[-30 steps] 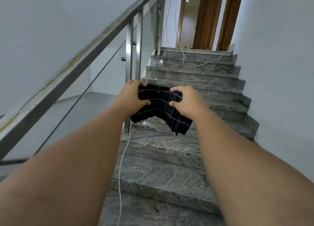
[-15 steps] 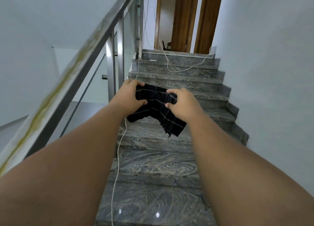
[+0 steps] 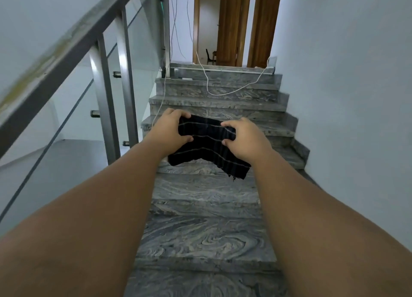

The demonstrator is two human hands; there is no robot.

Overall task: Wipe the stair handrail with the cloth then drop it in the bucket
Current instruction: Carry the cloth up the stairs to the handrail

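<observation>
- Both hands, left hand [image 3: 169, 129] and right hand [image 3: 244, 140], are pinching a black cloth with thin grey stripes [image 3: 208, 147] mid-air over the grey marble stairs [image 3: 205, 234].
- It's hanging well apart from the steel handrail [image 3: 66, 51] along the stairs' left edge.

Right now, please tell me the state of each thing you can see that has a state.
cloth: dark, striped, stretched between both hands, one end hanging loose, off the rail.
left hand: closed on the cloth's left end.
right hand: closed on the cloth's right end.
handrail: yellowish streaks on top, not touched by anything.
white cable: lying loose across the upper steps.
door: open.
</observation>
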